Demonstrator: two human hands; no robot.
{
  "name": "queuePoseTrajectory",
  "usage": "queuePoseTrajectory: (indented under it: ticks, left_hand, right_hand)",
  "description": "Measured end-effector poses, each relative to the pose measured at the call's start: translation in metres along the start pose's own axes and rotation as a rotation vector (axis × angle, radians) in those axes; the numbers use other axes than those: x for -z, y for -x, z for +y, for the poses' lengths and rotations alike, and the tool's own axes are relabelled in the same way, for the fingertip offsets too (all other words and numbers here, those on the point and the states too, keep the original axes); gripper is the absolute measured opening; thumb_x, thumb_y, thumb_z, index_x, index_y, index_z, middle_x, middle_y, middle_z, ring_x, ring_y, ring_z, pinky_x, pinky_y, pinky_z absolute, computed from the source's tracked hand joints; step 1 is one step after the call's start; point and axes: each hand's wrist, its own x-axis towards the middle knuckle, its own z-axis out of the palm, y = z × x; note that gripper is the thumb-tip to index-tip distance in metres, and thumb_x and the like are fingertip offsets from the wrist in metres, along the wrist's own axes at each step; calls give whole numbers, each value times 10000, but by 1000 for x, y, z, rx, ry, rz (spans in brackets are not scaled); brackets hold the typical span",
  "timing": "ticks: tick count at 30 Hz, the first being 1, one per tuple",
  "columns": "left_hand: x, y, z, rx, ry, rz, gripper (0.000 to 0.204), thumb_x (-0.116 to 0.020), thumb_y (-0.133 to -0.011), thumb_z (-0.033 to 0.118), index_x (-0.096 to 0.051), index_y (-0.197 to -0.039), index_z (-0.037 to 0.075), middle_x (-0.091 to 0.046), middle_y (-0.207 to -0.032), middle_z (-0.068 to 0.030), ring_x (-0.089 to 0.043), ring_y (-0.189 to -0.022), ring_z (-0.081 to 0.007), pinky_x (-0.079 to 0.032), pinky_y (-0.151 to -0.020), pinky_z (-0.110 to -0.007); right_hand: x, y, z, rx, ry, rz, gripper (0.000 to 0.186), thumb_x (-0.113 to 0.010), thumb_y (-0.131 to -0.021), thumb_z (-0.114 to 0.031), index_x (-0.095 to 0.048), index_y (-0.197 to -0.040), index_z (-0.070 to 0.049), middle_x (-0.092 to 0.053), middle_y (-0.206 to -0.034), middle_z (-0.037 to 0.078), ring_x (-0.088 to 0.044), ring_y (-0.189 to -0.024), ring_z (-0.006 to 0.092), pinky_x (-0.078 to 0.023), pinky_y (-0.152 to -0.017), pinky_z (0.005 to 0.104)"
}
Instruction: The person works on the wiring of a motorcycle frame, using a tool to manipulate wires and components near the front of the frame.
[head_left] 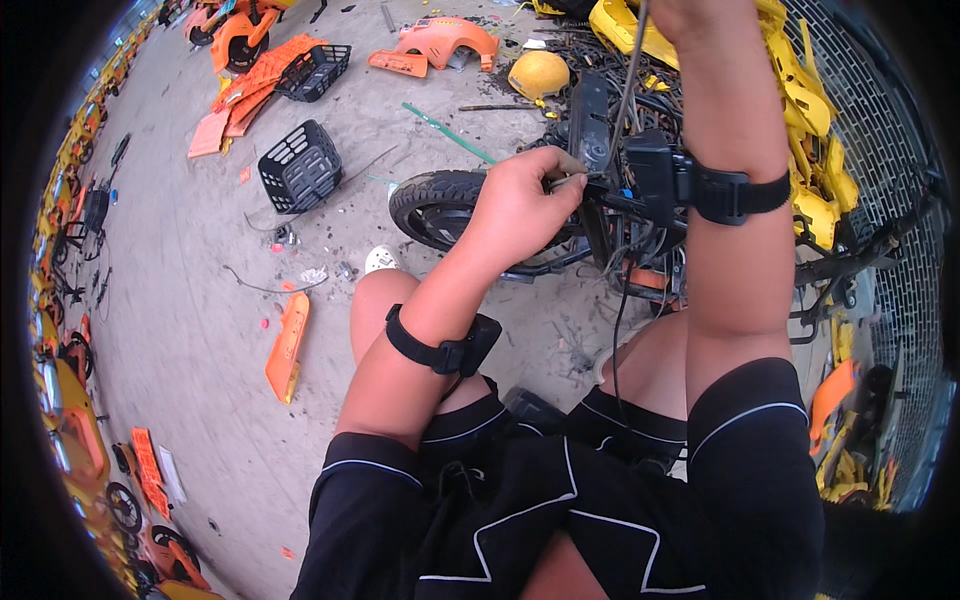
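Note:
My left hand (530, 200) is closed in a pinch on a dark cable (562, 183) at the dismantled scooter frame (588, 120), beside a wheel with a black tyre (420, 205). My right arm reaches up past the frame; my right hand (690, 18) is cut off by the top edge, next to a long dark cable (632, 70) that runs up to it, and its fingertips are hidden. More loose cables hang below the frame between my bare legs.
A black crate (300, 165), orange panels (288, 345), a green strip (445, 130) and a yellow dome (538, 75) lie on the concrete floor (210, 280). Yellow panels (815, 100) are heaped at right by a grey brick wall (895, 130). Rows of scooter parts line the far left.

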Motion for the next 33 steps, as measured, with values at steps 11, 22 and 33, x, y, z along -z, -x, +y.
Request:
queuePoseTrajectory:
  ticks: [11,22,33]
  left_hand:
    - [-19,-11,12,-31,-53,-52,176,-713,-913,120,-733,-1057,20,-605,-680,-37,-505,-628,-87,-446,-597,-279]
    - [-25,-13,-10,-142,-36,29,190,-777,-892,140,-771,-1047,31,-603,-653,-49,-484,-590,-89,-436,-571,-284]
    - [-26,-21,-2,-132,-129,-61,173,-751,-896,148,-759,-1015,23,-698,-752,-87,-571,-628,-113,-479,-609,-295]
  right_hand:
    - [18,9,-27,9,-169,-306,566,-546,-1009,-639,-570,-943,-78,-441,-632,-61,-332,-419,8,-286,-358,167]
    - [22,26,-39,101,-35,170,541,-574,-1017,-596,-536,-911,-67,-447,-650,-40,-352,-451,32,-284,-391,192]
    - [75,35,-52,104,-239,180,485,-541,-1042,-566,-524,-939,-93,-412,-652,-45,-349,-427,34,-289,-351,179]
